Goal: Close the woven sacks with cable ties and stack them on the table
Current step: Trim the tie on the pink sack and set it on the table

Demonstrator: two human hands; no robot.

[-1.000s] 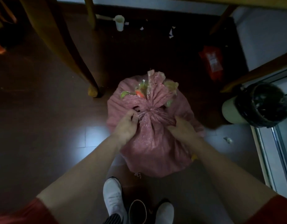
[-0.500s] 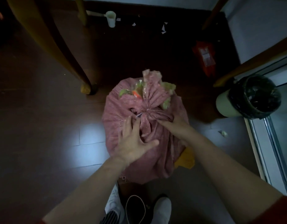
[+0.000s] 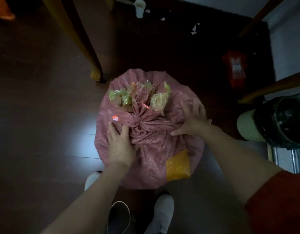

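Head view:
- The left hand (image 3: 119, 146) is lying flat and wide on the sack (image 3: 151, 159), fingers straight and slightly spread, gripping nothing; its fingertips are pointing at the gathered neck (image 3: 140, 123), which is sitting just beyond them.
- The right hand (image 3: 193, 122) is also resting wide on the sack, fingers fanned and thumb stretched towards the neck, touching the cloth and holding nothing.
- The sack is standing on the dark floor (image 3: 44, 132) under and between both hands, its mouth bunched shut; whether a tie is ringing the neck cannot be told.
- Green plastic bags (image 3: 122, 97) are poking out of the mouth beyond both hands.
- A yellow patch (image 3: 178, 166) is showing on the sack between the two forearms.
- A wooden leg (image 3: 93, 71) is standing beyond the left hand, near the sack.
- A bin (image 3: 281, 120) with a black liner is standing to the right hand's outer side, apart from the sack.
- A red packet (image 3: 235, 68) and a white cup (image 3: 140, 8) are lying farther beyond the hands.
- White shoes (image 3: 162, 215) are showing below the forearms.
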